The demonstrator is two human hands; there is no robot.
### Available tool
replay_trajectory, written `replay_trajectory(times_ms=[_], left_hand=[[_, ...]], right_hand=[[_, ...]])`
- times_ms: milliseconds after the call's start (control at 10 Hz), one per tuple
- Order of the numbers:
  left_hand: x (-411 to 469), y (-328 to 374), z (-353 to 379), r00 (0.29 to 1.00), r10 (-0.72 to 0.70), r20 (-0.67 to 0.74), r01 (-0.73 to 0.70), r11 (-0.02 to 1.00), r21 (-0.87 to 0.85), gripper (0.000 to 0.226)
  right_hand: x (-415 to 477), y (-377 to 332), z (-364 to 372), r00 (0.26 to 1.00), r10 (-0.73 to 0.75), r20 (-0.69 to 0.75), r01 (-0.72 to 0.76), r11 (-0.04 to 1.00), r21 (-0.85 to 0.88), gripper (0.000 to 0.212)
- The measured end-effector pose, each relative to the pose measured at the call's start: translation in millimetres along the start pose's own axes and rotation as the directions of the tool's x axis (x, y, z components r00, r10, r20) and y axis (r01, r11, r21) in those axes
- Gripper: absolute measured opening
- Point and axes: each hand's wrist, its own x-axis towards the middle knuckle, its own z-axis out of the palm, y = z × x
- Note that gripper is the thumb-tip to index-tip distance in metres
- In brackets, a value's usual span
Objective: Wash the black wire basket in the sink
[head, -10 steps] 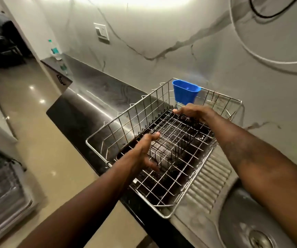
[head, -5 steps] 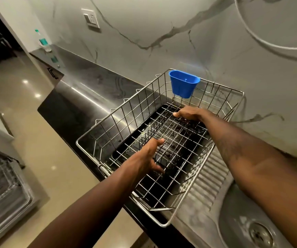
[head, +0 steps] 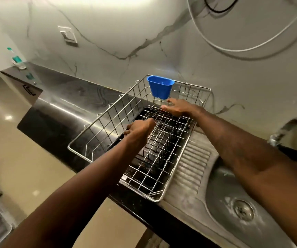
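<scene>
A large steel dish rack point(head: 97, 129) stands on the dark counter left of the sink point(head: 233, 197). Inside it lies the black wire basket point(head: 163, 151), a dark grid over a black tray. My left hand point(head: 138, 130) reaches into the rack with its fingers curled down round the basket's wires near the left side. At the basket's far end, just below a blue plastic cup point(head: 160, 86) hung on the rack's rim, my right hand point(head: 178, 108) holds the end wires. Both forearms stretch across the rack.
The ribbed steel drainboard point(head: 192, 169) lies between rack and sink bowl, with the drain point(head: 242, 210) at lower right. A tap point(head: 290, 133) stands at the right. The marble wall is close behind the rack. A bottle point(head: 17, 59) stands at the counter's far left end.
My left hand has moved further into the rack and its fingers have curled down onto the wires. My right hand stays at the far end. The view has swung right, showing more sink.
</scene>
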Motion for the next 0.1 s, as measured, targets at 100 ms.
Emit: replay_trajectory(times_ms=[100], left_hand=[[-18.0,17.1,5.5,0.992,0.089,0.090,-0.090,0.996,0.005,0.068]], right_hand=[[-18.1,1.9,-9.4,0.995,0.006,-0.101,-0.007,1.000,-0.008,0.072]])
